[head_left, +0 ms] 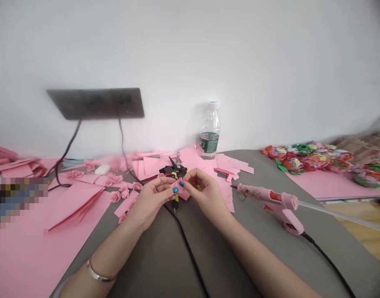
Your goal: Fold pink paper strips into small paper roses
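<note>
Between the fingertips of both my hands is a small pink paper piece (178,185), partly folded, its exact shape covered by my thumbs. My left hand (155,195) pinches it from the left, and my right hand (205,189) pinches it from the right. Just beyond my fingers lie black-bladed scissors (178,165) with yellow-and-black handles, partly hidden by my hands. Several pink paper roses (116,196) rest on the table left of my left hand. To the right of my right hand stands a pink glue gun (273,198) with a clear glue stick in its back.
A clear bottle (210,132) stands by the wall among pink paper scraps (232,163). Colourful paper flowers (308,156) lie at the right on pink sheets. A large folded pink paper (75,205) is on the left. A black cable (186,244) runs beneath my hands toward the wall socket (97,103).
</note>
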The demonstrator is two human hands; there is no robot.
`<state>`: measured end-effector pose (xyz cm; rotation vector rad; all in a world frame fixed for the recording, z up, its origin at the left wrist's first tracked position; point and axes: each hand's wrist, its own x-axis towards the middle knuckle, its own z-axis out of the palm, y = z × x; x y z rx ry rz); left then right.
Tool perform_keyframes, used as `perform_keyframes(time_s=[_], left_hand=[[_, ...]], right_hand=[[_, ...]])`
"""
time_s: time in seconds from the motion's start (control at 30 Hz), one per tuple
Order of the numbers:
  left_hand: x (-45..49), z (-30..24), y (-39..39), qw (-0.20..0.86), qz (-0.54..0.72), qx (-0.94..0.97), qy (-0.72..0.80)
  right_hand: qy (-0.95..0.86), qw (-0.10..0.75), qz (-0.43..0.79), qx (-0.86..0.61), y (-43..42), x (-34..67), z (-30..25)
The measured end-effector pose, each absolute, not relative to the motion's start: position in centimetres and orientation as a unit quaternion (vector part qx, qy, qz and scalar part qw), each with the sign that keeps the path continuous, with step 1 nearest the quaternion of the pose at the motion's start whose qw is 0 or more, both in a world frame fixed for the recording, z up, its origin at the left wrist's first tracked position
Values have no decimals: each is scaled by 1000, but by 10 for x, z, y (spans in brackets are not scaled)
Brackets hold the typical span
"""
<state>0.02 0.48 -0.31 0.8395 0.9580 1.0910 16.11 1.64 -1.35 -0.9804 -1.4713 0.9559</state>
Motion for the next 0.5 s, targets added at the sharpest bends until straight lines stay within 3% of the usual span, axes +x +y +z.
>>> perform_keyframes(time_s=[0.5], left_hand=[[-2,-3,6,645,498,396,423]], right_hand=[[-762,480,281,-332,17,171,-10]])
